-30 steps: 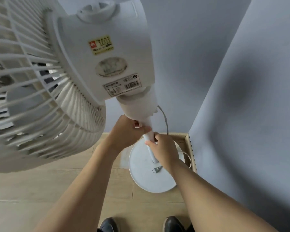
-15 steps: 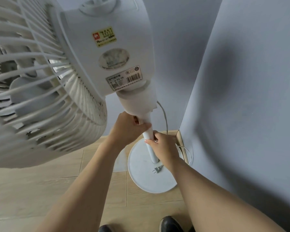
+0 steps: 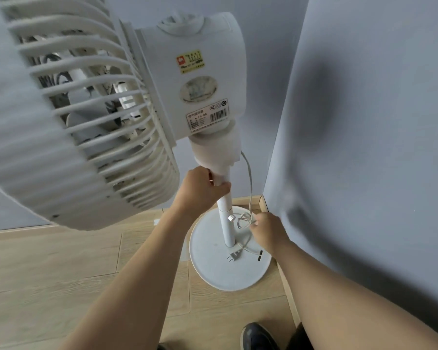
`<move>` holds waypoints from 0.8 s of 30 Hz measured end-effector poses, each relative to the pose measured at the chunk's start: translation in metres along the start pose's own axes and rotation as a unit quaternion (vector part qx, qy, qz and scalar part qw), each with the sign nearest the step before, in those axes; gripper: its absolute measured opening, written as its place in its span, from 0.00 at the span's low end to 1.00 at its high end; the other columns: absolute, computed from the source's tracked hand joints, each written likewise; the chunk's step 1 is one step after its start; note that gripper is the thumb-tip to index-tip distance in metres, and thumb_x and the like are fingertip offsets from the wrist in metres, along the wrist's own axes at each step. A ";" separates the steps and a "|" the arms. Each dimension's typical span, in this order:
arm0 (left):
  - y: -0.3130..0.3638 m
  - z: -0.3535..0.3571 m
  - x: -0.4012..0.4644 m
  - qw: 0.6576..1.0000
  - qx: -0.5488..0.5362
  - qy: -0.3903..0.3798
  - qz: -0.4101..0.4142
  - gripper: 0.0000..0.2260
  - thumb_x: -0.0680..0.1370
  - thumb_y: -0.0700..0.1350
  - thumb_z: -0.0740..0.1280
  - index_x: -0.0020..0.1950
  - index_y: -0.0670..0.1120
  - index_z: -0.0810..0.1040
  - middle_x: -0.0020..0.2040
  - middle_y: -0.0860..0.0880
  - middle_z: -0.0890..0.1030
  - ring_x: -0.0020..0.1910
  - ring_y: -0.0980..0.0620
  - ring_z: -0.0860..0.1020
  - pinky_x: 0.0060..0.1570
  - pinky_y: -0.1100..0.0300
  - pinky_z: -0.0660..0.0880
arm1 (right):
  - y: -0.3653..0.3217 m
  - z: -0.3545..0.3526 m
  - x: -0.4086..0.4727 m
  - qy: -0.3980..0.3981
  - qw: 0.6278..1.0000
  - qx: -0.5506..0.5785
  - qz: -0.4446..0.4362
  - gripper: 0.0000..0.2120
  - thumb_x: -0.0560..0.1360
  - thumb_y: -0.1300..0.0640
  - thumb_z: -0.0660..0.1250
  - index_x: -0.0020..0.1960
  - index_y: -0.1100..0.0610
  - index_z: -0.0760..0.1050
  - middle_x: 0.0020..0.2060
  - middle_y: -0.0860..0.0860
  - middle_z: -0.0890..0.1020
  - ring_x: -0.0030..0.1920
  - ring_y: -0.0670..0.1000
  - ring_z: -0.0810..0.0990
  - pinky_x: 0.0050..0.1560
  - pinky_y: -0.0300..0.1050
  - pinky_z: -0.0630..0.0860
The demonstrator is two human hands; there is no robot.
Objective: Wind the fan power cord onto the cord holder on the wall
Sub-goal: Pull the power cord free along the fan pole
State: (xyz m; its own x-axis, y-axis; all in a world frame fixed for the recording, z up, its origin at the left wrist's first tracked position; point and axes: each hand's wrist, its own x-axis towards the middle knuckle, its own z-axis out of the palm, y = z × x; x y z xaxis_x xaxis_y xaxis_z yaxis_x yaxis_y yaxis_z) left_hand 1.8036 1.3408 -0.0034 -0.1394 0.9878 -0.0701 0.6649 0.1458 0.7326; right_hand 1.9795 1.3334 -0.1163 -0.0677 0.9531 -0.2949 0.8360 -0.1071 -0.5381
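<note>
A white pedestal fan (image 3: 208, 79) stands in a room corner, its pole (image 3: 226, 218) rising from a round white base (image 3: 213, 269). My left hand (image 3: 200, 190) is wrapped around the top of the pole, just under the fan's neck. The grey power cord (image 3: 249, 178) hangs from the neck down to a loose bundle beside the pole. My right hand (image 3: 268, 231) is closed on that bundle low down, right of the pole. The plug (image 3: 234, 256) lies on the base. No cord holder is visible on the walls.
Grey walls (image 3: 364, 147) meet in a corner right behind the fan, with a wooden skirting board (image 3: 248, 200) at the bottom. The floor (image 3: 48, 269) is light wood planks. The fan's large grille (image 3: 74, 109) fills the upper left. A dark shoe (image 3: 258, 335) shows at the bottom.
My right hand has let go of the pole, dropped lower to the right, and closed on the cord bundle. My left hand stays on the pole. The view has shifted.
</note>
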 end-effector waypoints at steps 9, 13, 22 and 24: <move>0.020 -0.005 -0.018 1.000 0.026 -0.004 0.013 0.13 0.73 0.44 0.73 0.47 0.34 0.78 0.44 0.38 0.82 0.41 0.44 0.77 0.45 0.50 0.75 | 0.005 -0.026 0.004 0.063 0.989 0.111 0.071 0.16 0.70 0.66 0.54 0.30 0.51 0.53 0.28 0.46 0.61 0.38 0.54 0.62 0.27 0.40 0.54; 0.023 -0.009 -0.015 1.000 0.018 -0.017 0.002 0.14 0.74 0.43 0.73 0.51 0.34 0.79 0.48 0.38 0.82 0.49 0.41 0.80 0.52 0.46 0.76 | -0.007 -0.034 0.010 0.049 0.976 0.208 0.030 0.07 0.74 0.61 0.56 0.48 0.52 0.70 0.51 0.52 0.79 0.54 0.56 0.75 0.46 0.43 0.68; 0.013 -0.003 -0.010 0.999 -0.002 -0.026 -0.032 0.17 0.76 0.50 0.70 0.57 0.40 0.78 0.53 0.46 0.82 0.54 0.46 0.79 0.51 0.54 0.75 | -0.024 -0.032 0.009 -0.007 0.981 0.193 -0.023 0.12 0.77 0.54 0.55 0.49 0.55 0.76 0.49 0.51 0.82 0.50 0.53 0.78 0.49 0.47 0.72; 0.010 -0.001 -0.014 0.997 0.058 -0.041 -0.044 0.19 0.78 0.57 0.65 0.58 0.42 0.77 0.54 0.46 0.82 0.54 0.45 0.79 0.50 0.54 0.74 | -0.021 -0.039 0.002 0.047 0.975 0.215 -0.012 0.14 0.78 0.53 0.53 0.40 0.54 0.73 0.39 0.49 0.81 0.43 0.54 0.78 0.42 0.44 0.72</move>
State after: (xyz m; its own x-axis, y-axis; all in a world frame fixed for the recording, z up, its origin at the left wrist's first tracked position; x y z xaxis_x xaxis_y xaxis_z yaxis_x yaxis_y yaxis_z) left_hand 1.8118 1.3285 0.0056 -0.1435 0.9715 -0.1885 0.7339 0.2322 0.6383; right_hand 1.9830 1.3491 -0.0747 -0.0174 0.9766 -0.2141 0.5278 -0.1729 -0.8316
